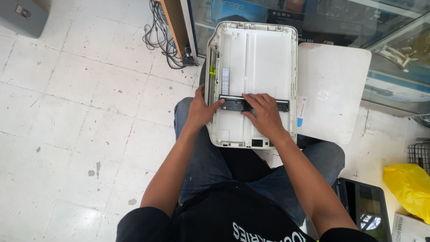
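A yellow bag (410,186) lies near a black tray (367,210) (cables (162,38) tangle farther off).

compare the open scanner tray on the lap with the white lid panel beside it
The scanner tray is a hollow shell with ribs and a black scan bar across it; the lid panel is a flat, plain slab. Left hand and right hand touch the tray; the panel lies untouched. Both are white plastic.

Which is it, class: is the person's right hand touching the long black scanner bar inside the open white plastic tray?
Touching. The head view shows the right hand lying flat on the long black scanner bar, fingers covering its middle.
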